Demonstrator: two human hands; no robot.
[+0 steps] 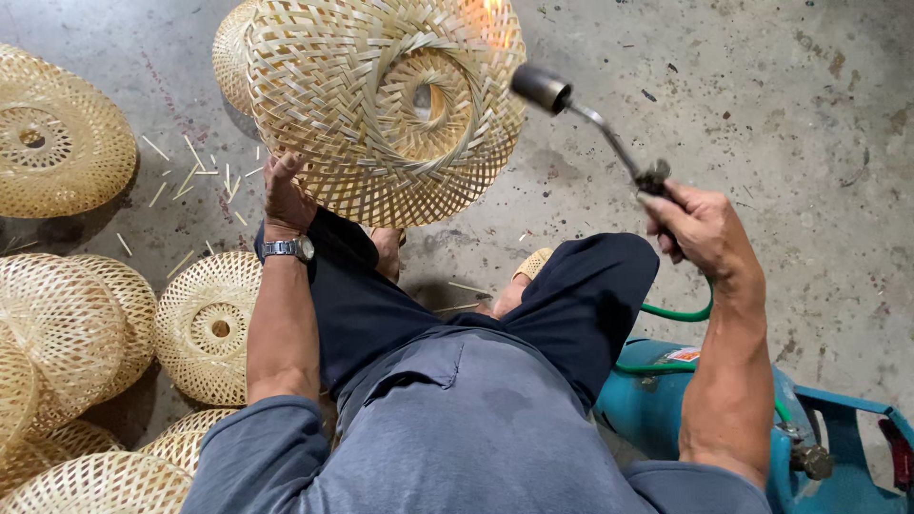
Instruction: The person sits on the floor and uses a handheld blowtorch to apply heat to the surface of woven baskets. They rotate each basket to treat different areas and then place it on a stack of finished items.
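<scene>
Concrete floor (809, 143) | left hand (286, 195) gripping pale open-weave bamboo shade (381, 105), domed, ring-centred | right hand (700, 228) clenched around one gas torch (590, 119) | about eight other shades (205, 324) stacked left

I hold a woven basket (381, 105) up in my left hand (284, 195), ahead of my knees. My right hand (700, 228) grips a torch (581, 114), its nozzle just right of the basket. More baskets (67, 143) lie on the floor (762, 114) to my left; a gas cylinder (705, 400) sits at my right.
</scene>
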